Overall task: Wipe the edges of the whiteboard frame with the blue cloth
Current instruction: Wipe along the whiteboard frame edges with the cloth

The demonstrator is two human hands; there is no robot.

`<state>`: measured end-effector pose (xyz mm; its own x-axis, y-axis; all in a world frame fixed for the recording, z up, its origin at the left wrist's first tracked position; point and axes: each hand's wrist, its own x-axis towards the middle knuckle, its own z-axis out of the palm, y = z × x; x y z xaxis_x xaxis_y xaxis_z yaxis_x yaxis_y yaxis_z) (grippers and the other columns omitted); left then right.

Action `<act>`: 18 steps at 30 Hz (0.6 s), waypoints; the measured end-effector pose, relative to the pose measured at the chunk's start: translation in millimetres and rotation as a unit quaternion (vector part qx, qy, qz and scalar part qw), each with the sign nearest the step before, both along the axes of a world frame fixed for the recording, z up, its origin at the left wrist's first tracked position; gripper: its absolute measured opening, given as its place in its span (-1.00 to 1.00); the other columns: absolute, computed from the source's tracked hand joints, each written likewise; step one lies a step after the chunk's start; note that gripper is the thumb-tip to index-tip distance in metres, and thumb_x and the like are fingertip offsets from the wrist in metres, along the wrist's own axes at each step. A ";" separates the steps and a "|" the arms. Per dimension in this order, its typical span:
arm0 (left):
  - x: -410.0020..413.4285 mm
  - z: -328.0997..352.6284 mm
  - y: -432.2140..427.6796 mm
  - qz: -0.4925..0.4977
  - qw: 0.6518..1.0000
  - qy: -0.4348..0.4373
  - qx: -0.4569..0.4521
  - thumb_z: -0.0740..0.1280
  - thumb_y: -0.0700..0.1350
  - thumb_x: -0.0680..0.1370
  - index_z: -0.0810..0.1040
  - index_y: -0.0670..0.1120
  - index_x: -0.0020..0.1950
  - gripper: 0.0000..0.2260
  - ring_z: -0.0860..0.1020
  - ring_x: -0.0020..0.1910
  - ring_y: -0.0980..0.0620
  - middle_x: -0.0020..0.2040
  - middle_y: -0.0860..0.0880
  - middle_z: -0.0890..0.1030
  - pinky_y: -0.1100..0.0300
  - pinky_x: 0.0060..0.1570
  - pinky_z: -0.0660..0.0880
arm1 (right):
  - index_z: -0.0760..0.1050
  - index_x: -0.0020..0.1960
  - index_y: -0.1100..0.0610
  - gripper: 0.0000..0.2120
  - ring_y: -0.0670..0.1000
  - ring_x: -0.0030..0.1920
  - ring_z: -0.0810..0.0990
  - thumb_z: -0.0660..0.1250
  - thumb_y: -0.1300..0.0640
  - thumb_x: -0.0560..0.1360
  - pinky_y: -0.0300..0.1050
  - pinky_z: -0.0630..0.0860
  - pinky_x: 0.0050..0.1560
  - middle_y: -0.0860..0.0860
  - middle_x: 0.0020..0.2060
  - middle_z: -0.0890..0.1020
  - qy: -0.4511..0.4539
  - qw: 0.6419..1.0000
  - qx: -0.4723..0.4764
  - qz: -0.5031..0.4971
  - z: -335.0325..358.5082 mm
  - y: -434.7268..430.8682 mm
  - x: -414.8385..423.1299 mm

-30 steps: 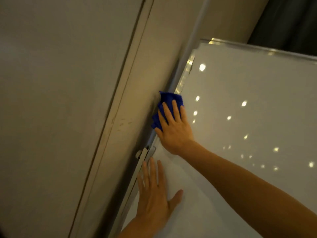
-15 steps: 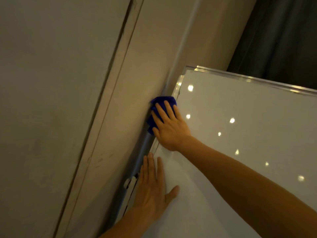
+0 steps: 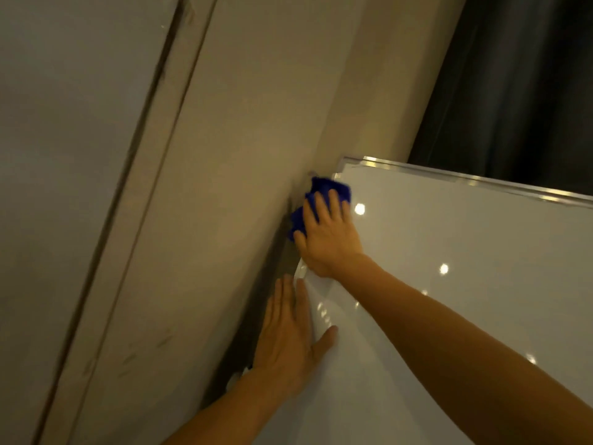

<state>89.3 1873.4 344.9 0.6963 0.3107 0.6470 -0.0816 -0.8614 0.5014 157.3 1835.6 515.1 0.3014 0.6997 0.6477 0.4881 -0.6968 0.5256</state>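
A whiteboard [image 3: 465,252] with a shiny metal frame [image 3: 481,181] fills the right side of the head view, with ceiling lights reflected in it. My right hand [image 3: 327,239] presses a bunched blue cloth [image 3: 324,191] against the frame's left edge, just below its top left corner. The cloth wraps over that edge and my fingers cover its lower part. Lower down, my left hand [image 3: 292,342] lies flat on the board's surface by the same edge, fingers spread and holding nothing.
A beige wall [image 3: 244,155] runs close along the board's left edge, leaving a narrow dark gap. A door frame strip [image 3: 154,155] crosses the wall at the left. A dark curtain [image 3: 519,91] hangs behind the board's top edge.
My right hand has slid the cloth up the left edge, from its middle to near the top left corner. My left hand has stayed flat on the board. The view has tilted upward.
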 end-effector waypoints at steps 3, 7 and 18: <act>9.5 7.3 3.4 0.017 1.000 -0.010 0.013 -0.11 0.48 0.41 -0.42 -0.01 0.52 -0.08 -0.28 0.56 -0.01 0.59 -0.08 -0.32 0.09 0.54 -0.20 | 0.00 0.60 0.13 -0.38 0.22 0.57 -0.03 -0.11 -0.15 0.63 0.20 -0.11 0.54 0.13 0.57 0.14 -0.011 0.994 -0.102 0.044 -27.4 2.9 5.9; 21.6 11.4 1.6 -0.008 0.999 -0.007 -0.050 -0.11 0.54 0.35 -0.57 0.19 0.36 -0.15 -0.15 0.58 -0.02 0.59 0.00 -0.32 0.01 0.52 0.00 | -0.04 0.60 0.12 -0.38 0.22 0.58 -0.10 -0.12 -0.15 0.64 0.20 -0.11 0.54 0.12 0.59 0.07 -0.042 0.996 -0.062 0.042 -5.9 -1.9 21.2; 28.8 23.6 -2.8 0.007 0.996 -0.050 -0.079 -0.06 0.50 0.43 -0.42 0.26 0.47 -0.21 0.24 0.47 -0.13 0.56 -0.02 -0.07 -0.01 0.28 0.40 | -0.07 0.60 0.13 -0.35 0.22 0.58 -0.17 -0.10 -0.17 0.61 0.21 -0.20 0.54 0.14 0.60 -0.01 -0.046 0.999 -0.011 0.014 20.0 13.6 22.5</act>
<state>118.1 1870.6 368.5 0.6257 0.4235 0.6551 -0.1265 -0.7736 0.6209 179.8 1849.2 535.1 0.2217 0.7216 0.6558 0.4567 -0.6711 0.5841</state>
